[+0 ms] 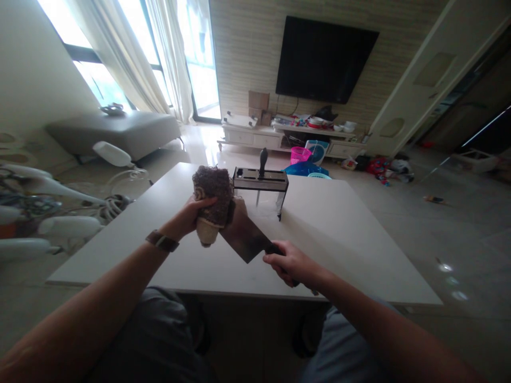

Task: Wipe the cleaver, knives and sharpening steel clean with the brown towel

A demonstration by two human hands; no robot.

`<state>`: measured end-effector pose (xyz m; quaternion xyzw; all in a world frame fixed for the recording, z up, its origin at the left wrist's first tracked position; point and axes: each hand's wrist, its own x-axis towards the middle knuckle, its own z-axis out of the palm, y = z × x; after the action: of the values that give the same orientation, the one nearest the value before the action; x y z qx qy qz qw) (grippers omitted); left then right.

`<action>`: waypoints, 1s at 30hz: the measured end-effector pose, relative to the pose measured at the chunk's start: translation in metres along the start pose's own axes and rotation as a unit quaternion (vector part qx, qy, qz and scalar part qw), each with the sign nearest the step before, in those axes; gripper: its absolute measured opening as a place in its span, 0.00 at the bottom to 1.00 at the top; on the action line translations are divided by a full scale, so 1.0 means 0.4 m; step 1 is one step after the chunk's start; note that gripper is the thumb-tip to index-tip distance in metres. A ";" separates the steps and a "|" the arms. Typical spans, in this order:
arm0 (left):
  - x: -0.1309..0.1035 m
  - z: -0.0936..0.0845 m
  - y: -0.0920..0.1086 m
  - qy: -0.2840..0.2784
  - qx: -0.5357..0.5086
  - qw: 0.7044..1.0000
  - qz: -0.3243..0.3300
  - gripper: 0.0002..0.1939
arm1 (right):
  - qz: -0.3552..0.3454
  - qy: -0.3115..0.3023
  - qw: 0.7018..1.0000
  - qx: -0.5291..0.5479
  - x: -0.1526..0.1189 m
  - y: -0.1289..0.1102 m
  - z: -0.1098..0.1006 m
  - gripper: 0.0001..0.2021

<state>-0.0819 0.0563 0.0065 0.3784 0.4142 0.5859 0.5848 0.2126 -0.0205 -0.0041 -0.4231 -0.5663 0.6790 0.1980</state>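
Observation:
My left hand (195, 214) is closed around a fuzzy brown and cream cloth item (212, 197), held up above the white table (327, 239). My right hand (288, 262) grips the black handle of a cleaver (245, 234). The cleaver's wide blade slants up to the left, its far end against or just behind the cloth; whether they touch is hard to tell. Beyond them stands a knife rack (261, 180) with an open frame and slots in its top. One black-handled knife (262, 162) sits upright in it.
Past the table is a low white cabinet (253, 138) with boxes and bowls, below a wall television (325, 58). A pink basket (299, 155) stands on the floor. White lamp-like pieces (114, 154) lie at the left, near a grey bench (115, 133).

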 end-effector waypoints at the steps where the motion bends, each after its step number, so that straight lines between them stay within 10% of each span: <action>1: -0.001 -0.006 0.001 -0.009 0.016 1.000 -0.007 0.31 | 0.002 0.004 1.000 -0.001 -0.002 0.001 0.002 0.10; 11: -0.009 0.015 0.014 0.028 -0.046 0.998 -0.017 0.23 | -0.028 0.016 0.999 0.042 -0.011 -0.018 0.015 0.11; 21: -0.037 0.071 -0.022 0.014 -0.099 0.982 -0.162 0.22 | -0.080 0.059 0.992 0.080 0.015 0.006 0.009 0.13; 30: -0.055 0.128 -0.044 0.032 -0.146 0.984 -0.097 0.13 | -0.071 0.050 0.994 0.071 0.017 0.000 0.025 0.14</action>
<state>-0.0274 0.0362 0.0098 0.2283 0.3770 0.5926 0.6742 0.2008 -0.0214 -0.0064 -0.4002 -0.5345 0.6796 0.3037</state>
